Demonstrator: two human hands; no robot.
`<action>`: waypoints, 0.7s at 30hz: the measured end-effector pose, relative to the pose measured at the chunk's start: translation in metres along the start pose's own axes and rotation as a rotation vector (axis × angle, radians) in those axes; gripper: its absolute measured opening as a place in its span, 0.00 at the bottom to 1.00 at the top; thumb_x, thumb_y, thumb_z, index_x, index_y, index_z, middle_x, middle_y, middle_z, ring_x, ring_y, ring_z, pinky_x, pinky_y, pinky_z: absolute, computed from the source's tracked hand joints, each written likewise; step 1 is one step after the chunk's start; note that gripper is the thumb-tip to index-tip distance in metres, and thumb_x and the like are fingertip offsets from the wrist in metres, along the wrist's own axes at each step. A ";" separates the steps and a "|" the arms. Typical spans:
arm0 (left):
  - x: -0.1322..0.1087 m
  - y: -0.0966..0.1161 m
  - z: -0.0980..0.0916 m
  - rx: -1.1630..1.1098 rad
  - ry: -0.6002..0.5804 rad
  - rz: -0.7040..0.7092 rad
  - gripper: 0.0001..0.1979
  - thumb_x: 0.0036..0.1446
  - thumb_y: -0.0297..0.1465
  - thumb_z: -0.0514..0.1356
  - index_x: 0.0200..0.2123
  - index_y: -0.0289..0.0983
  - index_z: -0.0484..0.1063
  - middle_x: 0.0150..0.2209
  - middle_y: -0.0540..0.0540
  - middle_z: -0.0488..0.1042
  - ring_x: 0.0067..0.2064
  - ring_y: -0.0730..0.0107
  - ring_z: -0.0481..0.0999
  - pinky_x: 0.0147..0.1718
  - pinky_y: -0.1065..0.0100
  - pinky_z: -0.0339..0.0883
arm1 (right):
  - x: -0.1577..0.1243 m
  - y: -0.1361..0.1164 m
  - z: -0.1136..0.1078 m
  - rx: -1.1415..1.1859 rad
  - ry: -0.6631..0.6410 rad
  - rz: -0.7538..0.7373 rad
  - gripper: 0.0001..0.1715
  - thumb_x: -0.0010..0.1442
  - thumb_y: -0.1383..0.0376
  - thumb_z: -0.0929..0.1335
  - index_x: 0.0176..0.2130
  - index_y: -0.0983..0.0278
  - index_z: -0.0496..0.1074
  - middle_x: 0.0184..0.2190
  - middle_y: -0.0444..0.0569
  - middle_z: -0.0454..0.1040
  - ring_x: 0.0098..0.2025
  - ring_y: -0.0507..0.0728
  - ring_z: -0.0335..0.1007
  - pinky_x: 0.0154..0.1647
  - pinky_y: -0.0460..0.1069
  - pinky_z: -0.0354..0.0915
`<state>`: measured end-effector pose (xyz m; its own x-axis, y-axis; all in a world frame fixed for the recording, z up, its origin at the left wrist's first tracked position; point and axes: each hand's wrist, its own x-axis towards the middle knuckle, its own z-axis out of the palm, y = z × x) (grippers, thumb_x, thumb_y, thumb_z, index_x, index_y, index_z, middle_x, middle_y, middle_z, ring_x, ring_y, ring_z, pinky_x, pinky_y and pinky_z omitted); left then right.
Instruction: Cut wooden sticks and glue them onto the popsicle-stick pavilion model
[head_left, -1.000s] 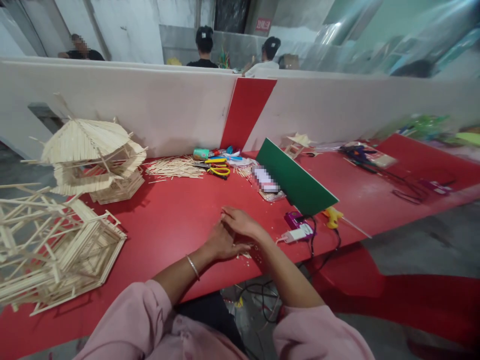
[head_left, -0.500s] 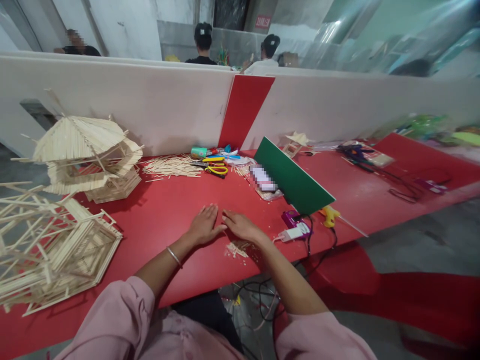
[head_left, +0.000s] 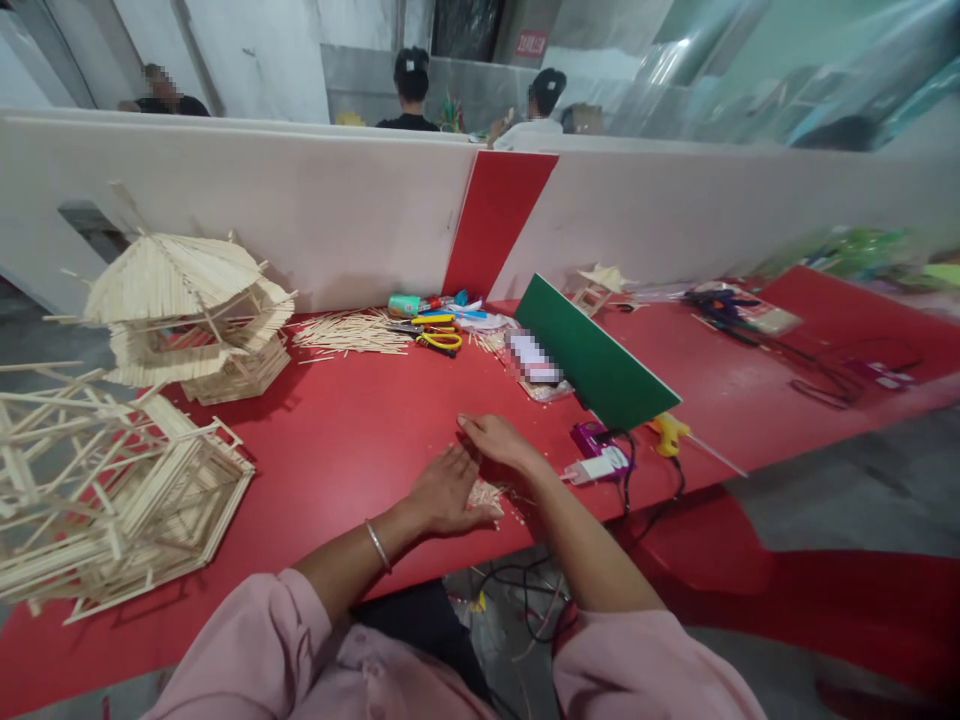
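My left hand [head_left: 448, 492] lies flat on the red table [head_left: 345, 420], thumb held apart, its edge against a small heap of wood scraps [head_left: 489, 496]. Just beyond it, my right hand [head_left: 496, 442] rests on its side on the tabletop with fingers extended and nothing in it. The fingertips of both hands meet or nearly meet, and the scraps lie between the left palm and the right wrist. Loose wooden sticks [head_left: 349, 332] are piled farther back, beside yellow-handled pliers [head_left: 439, 341].
Two stick-built pavilion models [head_left: 180, 275] [head_left: 150, 490] stand at the left. To the right are a leaning green board [head_left: 592, 350], a phone [head_left: 534, 358], a purple power strip [head_left: 596, 440] and a yellow glue gun [head_left: 667, 432] with cords. Behind a white partition [head_left: 360, 210] sit several people.
My left hand has slid right and toward me, up to the wood scraps. The right hand has shifted only slightly. The whole view has moved a little.
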<state>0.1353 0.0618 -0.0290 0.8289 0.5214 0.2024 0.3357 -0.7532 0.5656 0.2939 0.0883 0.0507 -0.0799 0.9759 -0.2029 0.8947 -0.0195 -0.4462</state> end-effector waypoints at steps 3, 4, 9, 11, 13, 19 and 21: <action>0.005 0.017 0.003 -0.118 -0.050 0.165 0.52 0.59 0.63 0.49 0.73 0.31 0.45 0.72 0.29 0.54 0.72 0.46 0.55 0.69 0.48 0.51 | 0.001 0.000 0.003 -0.020 -0.019 0.017 0.28 0.72 0.57 0.57 0.56 0.65 0.77 0.56 0.59 0.77 0.59 0.65 0.73 0.58 0.55 0.65; 0.005 0.021 0.002 -0.161 -0.061 0.194 0.49 0.61 0.61 0.48 0.72 0.31 0.49 0.70 0.29 0.57 0.71 0.46 0.59 0.67 0.49 0.54 | 0.001 0.000 0.005 -0.020 -0.017 0.020 0.28 0.72 0.57 0.57 0.58 0.65 0.75 0.58 0.58 0.76 0.61 0.65 0.71 0.60 0.55 0.64; -0.009 0.009 -0.022 -0.166 0.022 0.007 0.39 0.67 0.55 0.44 0.70 0.35 0.56 0.69 0.33 0.60 0.71 0.50 0.60 0.68 0.48 0.52 | -0.008 0.012 0.019 0.124 -0.016 -0.051 0.31 0.71 0.56 0.58 0.65 0.67 0.68 0.63 0.59 0.70 0.65 0.61 0.66 0.66 0.55 0.60; -0.016 -0.005 -0.030 -0.055 0.005 -0.118 0.43 0.66 0.57 0.45 0.71 0.31 0.53 0.71 0.29 0.54 0.73 0.46 0.53 0.71 0.45 0.44 | -0.010 0.020 0.021 0.181 -0.016 -0.079 0.32 0.70 0.55 0.58 0.65 0.69 0.68 0.65 0.59 0.68 0.67 0.61 0.64 0.68 0.55 0.58; -0.016 -0.017 -0.031 0.029 -0.046 -0.153 0.49 0.63 0.60 0.47 0.71 0.26 0.52 0.72 0.25 0.50 0.74 0.44 0.48 0.71 0.45 0.39 | -0.009 0.027 0.019 0.182 0.000 -0.063 0.32 0.71 0.54 0.58 0.64 0.69 0.68 0.65 0.60 0.67 0.68 0.61 0.63 0.69 0.56 0.56; 0.035 -0.015 -0.009 -0.025 -0.073 0.106 0.50 0.61 0.60 0.51 0.73 0.29 0.48 0.73 0.29 0.50 0.74 0.47 0.49 0.71 0.50 0.42 | 0.005 0.031 -0.009 0.000 -0.072 0.031 0.29 0.72 0.53 0.57 0.49 0.67 0.79 0.50 0.61 0.80 0.52 0.65 0.77 0.53 0.54 0.68; 0.052 -0.005 -0.004 -0.092 -0.099 0.246 0.51 0.60 0.59 0.54 0.73 0.30 0.48 0.73 0.29 0.51 0.73 0.46 0.52 0.70 0.51 0.46 | 0.008 0.029 -0.018 -0.041 -0.133 0.054 0.32 0.72 0.51 0.56 0.43 0.68 0.80 0.42 0.60 0.83 0.43 0.63 0.79 0.45 0.51 0.68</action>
<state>0.1753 0.0943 -0.0177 0.9219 0.2817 0.2661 0.0804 -0.8107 0.5799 0.3268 0.0999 0.0517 -0.0863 0.9361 -0.3409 0.9163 -0.0598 -0.3961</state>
